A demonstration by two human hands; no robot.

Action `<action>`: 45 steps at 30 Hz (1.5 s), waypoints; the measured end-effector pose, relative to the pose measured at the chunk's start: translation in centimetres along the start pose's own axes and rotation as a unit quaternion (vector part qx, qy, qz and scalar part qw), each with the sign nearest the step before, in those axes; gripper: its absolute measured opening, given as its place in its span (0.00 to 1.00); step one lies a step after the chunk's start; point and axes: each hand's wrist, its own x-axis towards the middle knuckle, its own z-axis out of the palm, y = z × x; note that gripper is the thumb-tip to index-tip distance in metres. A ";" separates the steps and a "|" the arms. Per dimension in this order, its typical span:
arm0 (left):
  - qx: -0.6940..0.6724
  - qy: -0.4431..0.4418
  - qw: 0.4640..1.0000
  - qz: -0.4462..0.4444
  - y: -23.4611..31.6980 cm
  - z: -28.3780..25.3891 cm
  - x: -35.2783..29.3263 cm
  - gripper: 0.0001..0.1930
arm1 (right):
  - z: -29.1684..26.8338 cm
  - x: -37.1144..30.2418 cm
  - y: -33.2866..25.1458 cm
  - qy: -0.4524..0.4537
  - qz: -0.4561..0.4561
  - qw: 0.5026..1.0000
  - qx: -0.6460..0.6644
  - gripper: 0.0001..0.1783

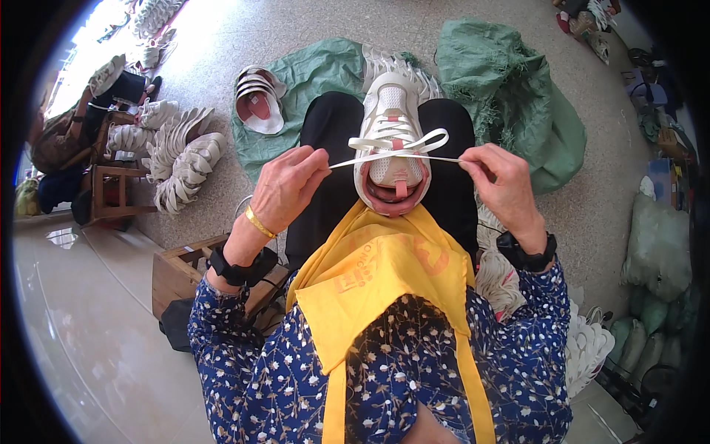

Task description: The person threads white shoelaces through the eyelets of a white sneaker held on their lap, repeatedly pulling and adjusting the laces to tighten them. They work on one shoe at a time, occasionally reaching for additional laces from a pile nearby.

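A white and beige sneaker [386,172] with a pink lining and pink heel tab rests between my knees, its toe pointing away from me. Its white shoelace [438,136] is crossed over the tongue, with a loop on each side. To the left of the shoe, my left hand [287,185] is closed, pinching one lace end. On the opposite side my right hand [504,181] pinches the other end between thumb and fingers. Both ends are stretched out sideways, nearly straight. A yellow apron [377,259] lies over my lap, its upper edge touching the shoe's heel.
Green woven sacks [518,111] lie on the floor ahead. Stacked shoe pieces [259,100] rest on the left sack. More white shoe uppers [185,159] are piled at left beside a wooden stool [118,192]. A wooden box [177,274] stands by my left forearm. Soles [588,348] lie at right.
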 end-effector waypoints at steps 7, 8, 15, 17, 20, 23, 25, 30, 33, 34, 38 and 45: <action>-0.003 0.005 0.998 -0.061 -3.2 -1.4 -3.3 0.05 | -3.3 -2.4 4.5 0.022 0.098 0.995 0.000 0.05; 0.002 0.001 0.997 -0.081 -3.5 -1.7 -3.8 0.05 | -3.5 -3.0 5.4 0.023 0.124 0.992 0.010 0.05; 0.014 -0.063 0.987 -0.149 -5.9 -4.2 -6.3 0.05 | -4.6 -5.3 7.9 0.022 0.207 0.978 0.012 0.05; 0.033 -0.067 0.986 -0.149 -5.7 -5.0 -6.3 0.05 | -4.9 -5.3 7.8 0.012 0.206 0.978 -0.014 0.05; 0.040 -0.054 0.989 -0.134 -5.1 -6.0 -5.8 0.05 | -5.2 -5.0 7.5 -0.020 0.192 0.980 -0.054 0.06; 0.042 -0.033 0.994 -0.094 -4.5 -6.5 -4.9 0.05 | -5.3 -3.7 6.8 -0.082 0.186 0.978 -0.054 0.07; 0.043 -0.039 0.995 -0.078 -3.7 -7.1 -3.5 0.06 | -5.7 -2.2 6.2 -0.148 0.168 0.973 -0.058 0.07; -0.059 -0.042 0.989 -0.132 -2.3 -9.4 2.8 0.06 | -6.6 3.7 5.0 -0.288 0.138 0.939 0.127 0.09; -0.235 0.049 0.957 -0.164 -1.5 -8.5 6.7 0.06 | -5.9 6.7 3.6 -0.166 0.163 0.907 0.352 0.09; -0.302 0.083 0.935 -0.166 -1.0 -8.2 7.5 0.06 | -5.6 7.1 3.3 -0.090 0.164 0.882 0.432 0.10; -0.274 -0.058 0.946 -0.160 -1.9 -3.4 5.6 0.08 | -2.7 5.1 2.2 -0.101 0.203 0.851 0.474 0.11; -0.438 -0.143 0.858 -0.228 0.5 1.0 2.9 0.08 | 1.9 1.7 1.5 -0.080 0.210 0.874 0.431 0.07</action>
